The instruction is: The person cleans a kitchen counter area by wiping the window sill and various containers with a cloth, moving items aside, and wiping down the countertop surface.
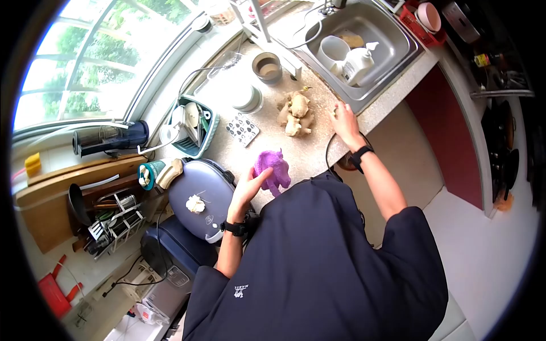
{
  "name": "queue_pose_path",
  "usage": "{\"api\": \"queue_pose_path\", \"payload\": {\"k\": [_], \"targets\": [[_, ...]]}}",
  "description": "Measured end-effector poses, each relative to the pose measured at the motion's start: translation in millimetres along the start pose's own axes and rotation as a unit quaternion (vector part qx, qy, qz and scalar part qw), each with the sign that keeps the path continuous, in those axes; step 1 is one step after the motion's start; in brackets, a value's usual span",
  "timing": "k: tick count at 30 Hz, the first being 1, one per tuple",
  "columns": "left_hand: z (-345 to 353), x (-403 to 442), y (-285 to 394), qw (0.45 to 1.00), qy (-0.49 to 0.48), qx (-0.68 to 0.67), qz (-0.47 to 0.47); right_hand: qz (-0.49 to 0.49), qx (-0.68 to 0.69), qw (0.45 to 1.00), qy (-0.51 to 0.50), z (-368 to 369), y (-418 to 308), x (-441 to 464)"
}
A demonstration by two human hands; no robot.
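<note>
My left hand (249,186) is closed on a crumpled purple cloth (273,169) at the counter's front edge. Near the sink's corner, my right hand (344,121) is held over the counter with its fingers curled together. Something small and pale may be between those fingertips, but I cannot make it out. Between my hands, farther back, lies a pile of knobbly ginger root (296,115). A small patterned card or pad (243,129) lies left of the ginger.
A steel sink (392,71) at the back right holds a white pump bottle (357,63) and a pale tub (332,52). A lidded jar (247,99) and a brown-filled cup (267,68) stand behind the ginger. At left are a utensil basket (209,136) and a grey-lidded appliance (196,219).
</note>
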State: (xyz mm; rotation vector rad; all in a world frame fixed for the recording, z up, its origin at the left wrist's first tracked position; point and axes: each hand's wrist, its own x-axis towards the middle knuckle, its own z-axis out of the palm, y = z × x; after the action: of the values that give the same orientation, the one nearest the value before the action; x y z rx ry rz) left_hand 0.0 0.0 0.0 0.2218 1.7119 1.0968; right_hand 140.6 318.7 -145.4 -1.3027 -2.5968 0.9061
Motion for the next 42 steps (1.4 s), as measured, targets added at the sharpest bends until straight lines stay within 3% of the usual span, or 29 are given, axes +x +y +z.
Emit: {"api": "queue_pose_path", "payload": {"k": [2,3,5,9,14,17,19,21,23,24,28,31,33,35,36,37,39,41,42], "targets": [[-11.7,-3.4,2.3,1.000,-0.004,0.007,-0.027,-0.018,0.015,0.999,0.046,9.4,-10.5,-15.8],[-2.6,38.2,13.1,0.999,0.010,0.024,0.028,-0.062,0.026,0.994,0.084,6.0,2.9,35.5],[7.9,5.9,4.5,0.999,0.009,0.033,-0.011,-0.063,0.027,0.997,0.034,10.3,22.0,-11.7],[7.1,22.1,-8.2,0.999,-0.029,0.020,0.011,-0.013,0.108,0.992,0.070,-13.9,40.1,-39.5],[18.6,19.2,-7.1,0.998,-0.057,0.033,0.012,0.038,0.229,0.916,0.328,-84.7,77.8,-103.5],[25.4,18.2,-3.8,0.997,-0.070,0.040,0.010,0.071,0.201,0.879,0.426,-111.3,98.6,-140.6],[26.0,22.7,-5.4,0.996,-0.073,0.049,-0.001,0.117,0.190,0.873,0.434,-103.6,119.1,-151.1],[25.8,26.3,-4.6,0.994,-0.090,0.063,-0.007,0.157,0.238,0.882,0.375,-79.0,143.8,-155.6],[28.1,27.0,-4.2,0.993,-0.094,0.066,-0.011,0.230,0.128,0.924,0.276,-64.9,152.6,-160.3],[29.8,29.4,-2.8,0.993,-0.106,0.056,0.004,0.260,0.080,0.925,0.264,-59.6,155.4,-161.9],[27.7,27.5,7.9,0.994,-0.087,0.056,0.038,0.285,0.218,0.886,0.293,-49.8,142.3,-162.4],[27.4,24.5,12.1,0.992,-0.088,0.080,0.040,0.193,0.363,0.884,0.221,-63.3,94.6,-154.5],[32.3,19.1,14.5,0.992,-0.112,0.026,0.061,0.090,0.436,0.891,0.087,-78.2,40.0,-144.8],[36.9,4.6,24.6,0.989,-0.099,0.110,0.021,-0.031,0.416,0.904,-0.089,-88.5,-9.8,-139.1],[36.0,-1.9,31.1,0.984,-0.143,0.102,0.034,-0.122,0.364,0.916,-0.113,-99.6,-46.0,-137.8],[37.5,-0.9,8.4,0.987,-0.114,0.071,0.094,-0.217,0.310,0.916,-0.134,-106.2,-77.6,-136.2],[34.5,-27.6,41.0,0.970,-0.115,0.189,0.101,-0.342,0.204,0.896,-0.194,-97.7,-116.9,-131.0],[27.2,-40.5,42.1,0.951,-0.072,0.185,0.238,-0.403,0.171,0.863,-0.251,-76.6,-136.5,-120.5],[19.2,-59.8,47.9,0.956,-0.067,0.169,0.229,-0.382,0.169,0.854,-0.310,-65.3,-147.5,-119.9]]}}
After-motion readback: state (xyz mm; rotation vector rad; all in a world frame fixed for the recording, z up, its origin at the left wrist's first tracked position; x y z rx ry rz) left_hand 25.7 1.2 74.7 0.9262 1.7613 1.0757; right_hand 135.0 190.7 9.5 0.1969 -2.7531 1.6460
